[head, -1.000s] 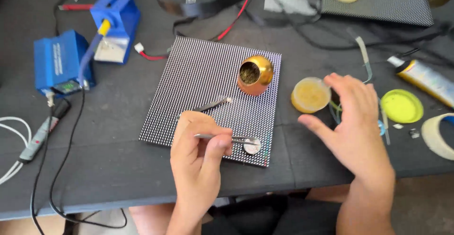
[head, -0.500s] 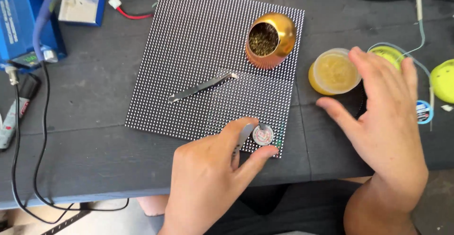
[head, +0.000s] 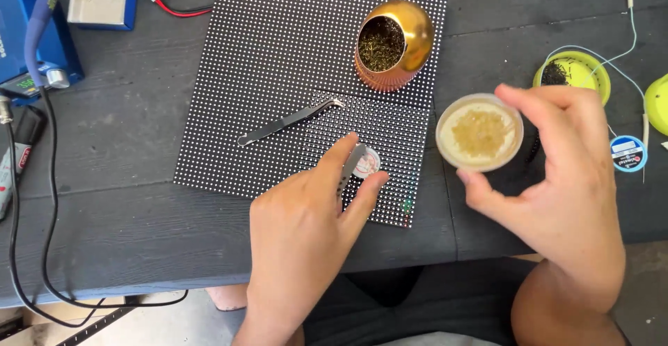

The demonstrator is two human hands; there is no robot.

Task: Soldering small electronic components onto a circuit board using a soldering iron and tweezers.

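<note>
Fingers of right hand (head: 557,200) wrap round yellow paste tub (head: 479,133), lifting it clear of dotted panel (head: 278,53). Left hand (head: 306,241) pinches small round tin (head: 363,163) at panel's near edge, steadying it; tweezers (head: 289,122) lie beside, within reach.

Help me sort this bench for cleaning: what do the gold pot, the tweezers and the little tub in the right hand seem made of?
Gold pot: likely metal, its shell glossy with highlights.
Tweezers: plain steel by the grey sheen.
Tub in the right hand: probably translucent plastic, since its yellowish contents show through the wall.
</note>
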